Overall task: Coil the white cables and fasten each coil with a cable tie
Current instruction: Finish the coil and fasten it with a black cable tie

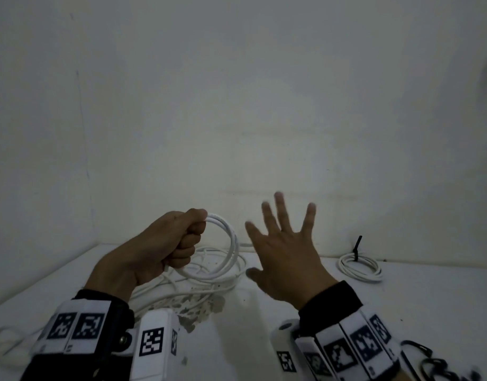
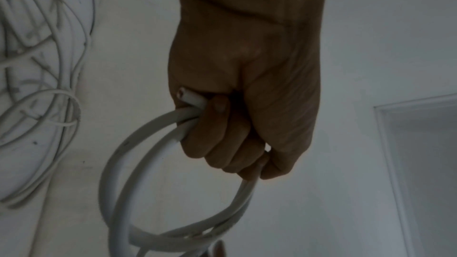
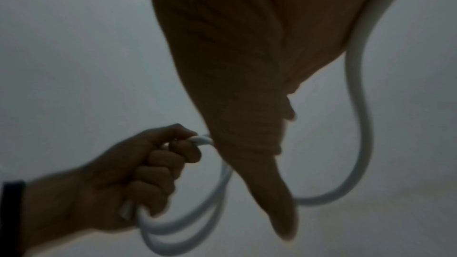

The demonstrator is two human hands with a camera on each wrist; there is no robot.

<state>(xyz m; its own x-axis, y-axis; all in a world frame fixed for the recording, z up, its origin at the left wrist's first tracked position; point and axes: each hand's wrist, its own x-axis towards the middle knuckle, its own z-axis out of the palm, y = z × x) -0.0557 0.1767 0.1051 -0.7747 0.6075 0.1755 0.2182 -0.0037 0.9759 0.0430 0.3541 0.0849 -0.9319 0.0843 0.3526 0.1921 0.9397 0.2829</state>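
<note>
My left hand [image 1: 179,243] is raised above the table and grips a small coil of white cable [image 1: 232,243] in a fist. In the left wrist view the fingers [image 2: 222,140] curl round the coil [image 2: 116,173], and a cut cable end [image 2: 188,97] sticks out by the thumb. My right hand [image 1: 285,243] hovers just right of the coil, fingers spread and holding nothing. In the right wrist view a loose run of the cable [image 3: 358,105] curves beside the right hand [image 3: 247,85]; whether they touch I cannot tell.
A tangle of loose white cables [image 1: 209,273] lies on the white table [image 1: 250,339] under the hands. At the back right sits a finished coil [image 1: 360,268] bound by a black cable tie [image 1: 357,247]. Several black ties [image 1: 434,364] lie at the near right. A wall stands behind.
</note>
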